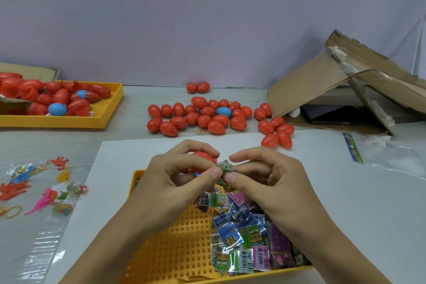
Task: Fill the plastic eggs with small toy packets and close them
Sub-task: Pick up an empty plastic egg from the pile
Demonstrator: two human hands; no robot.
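My left hand [177,177] curls round a red plastic egg half [202,158] above the near yellow tray [175,246]. Its thumb also meets a small folded green toy packet [227,167]. My right hand [267,177] pinches that packet between thumb and forefinger, right beside the egg. Several loose toy packets [249,233] lie heaped in the right part of the tray. Beyond the white sheet, a cluster of closed red eggs [202,117] with one blue egg [223,111] sits on the table.
A second yellow tray [103,117] at far left holds open red egg halves and blue ones. Rubbery toy creatures in clear bags [46,189] lie at left. An open cardboard box [341,90] stands at right, with a clear plastic bag [391,154] before it.
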